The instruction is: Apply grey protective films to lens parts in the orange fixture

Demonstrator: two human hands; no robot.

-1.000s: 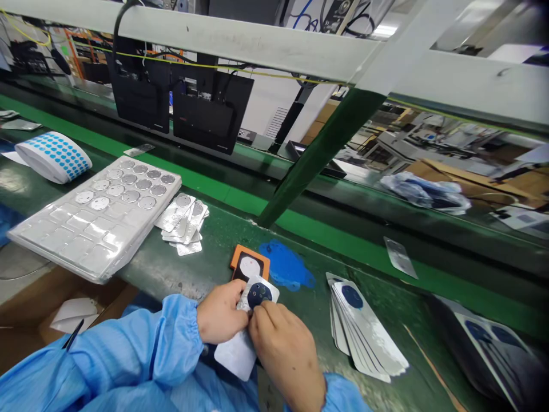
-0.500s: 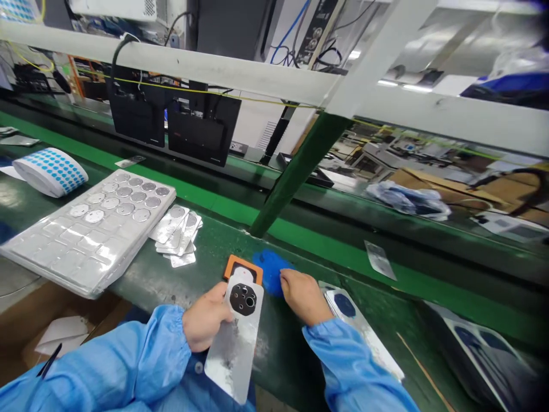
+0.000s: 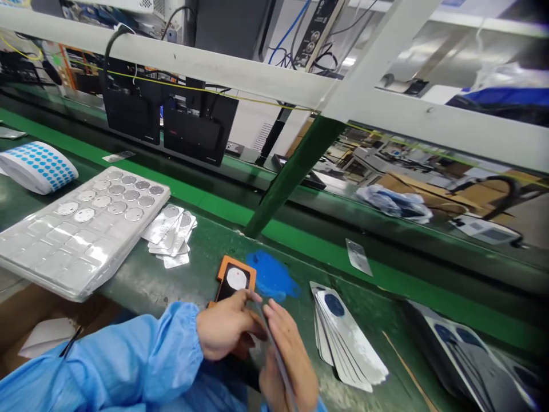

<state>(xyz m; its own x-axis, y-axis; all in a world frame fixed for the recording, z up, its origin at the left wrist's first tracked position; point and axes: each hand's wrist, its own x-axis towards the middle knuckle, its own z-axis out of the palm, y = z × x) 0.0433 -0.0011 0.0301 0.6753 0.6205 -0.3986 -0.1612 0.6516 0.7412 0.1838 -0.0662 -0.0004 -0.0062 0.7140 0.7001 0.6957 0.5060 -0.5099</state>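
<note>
My left hand is curled at the bench's front edge, fingers closed on the near end of a thin silvery strip seen edge-on. My right hand lies against the strip's other side, fingers pressed along it. Just beyond the hands stands an orange-framed black fixture with a white disc in it. A blue patch lies right of the fixture. A fanned stack of silver strips with dark blue round stickers rests to the right.
A clear blister tray with several silver discs sits at left, loose silver sheets beside it, a blue-dotted roll beyond. A green post rises behind. More strips lie far right; a cardboard box sits below left.
My right hand came back from the blue patch to the strip. The strip, held flat before with its dark round sticker showing, is now turned edge-on between both hands.
</note>
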